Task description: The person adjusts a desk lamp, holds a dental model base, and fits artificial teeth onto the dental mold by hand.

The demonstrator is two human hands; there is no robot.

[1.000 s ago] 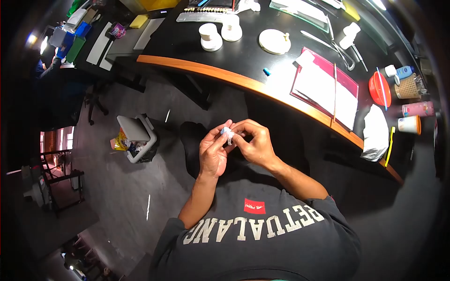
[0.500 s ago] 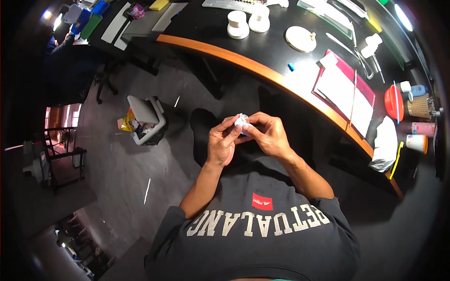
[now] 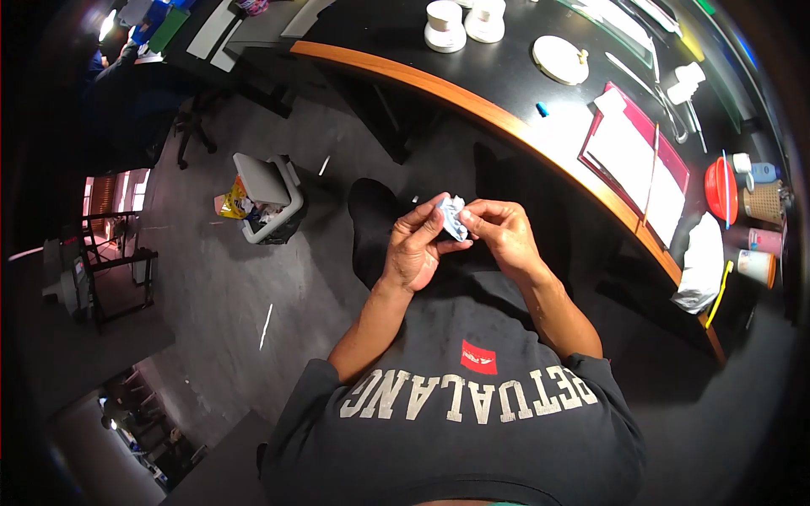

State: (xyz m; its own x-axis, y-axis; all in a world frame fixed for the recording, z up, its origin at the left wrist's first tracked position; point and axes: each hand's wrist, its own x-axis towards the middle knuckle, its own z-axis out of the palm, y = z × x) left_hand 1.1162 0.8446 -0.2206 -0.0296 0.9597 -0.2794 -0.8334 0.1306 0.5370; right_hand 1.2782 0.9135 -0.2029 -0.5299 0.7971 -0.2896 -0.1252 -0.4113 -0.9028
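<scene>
Between my two hands, in front of the chest, is a small crumpled piece in light blue and white [image 3: 452, 221]; its exact kind cannot be made out. My left hand [image 3: 413, 257] pinches its left side between thumb and fingers. From the other side, the thumb and bent fingers of my right hand [image 3: 509, 239] press on its right edge. Both hands are over the lap, apart from the table. The fingers cover part of the piece.
The black table [image 3: 498, 84] has a wooden edge and bears white round pieces [image 3: 445, 27], a maroon folder with papers [image 3: 633, 160], a red bowl [image 3: 721, 190] and a crumpled bag [image 3: 700, 261]. A bin [image 3: 283, 202] stands on the floor; another person [image 3: 118, 76] is far left.
The crumpled piece has been turned and more of its blue and white surface shows. My hands have shifted slightly right, and the fingers are a little farther apart. The camera view has shifted.
</scene>
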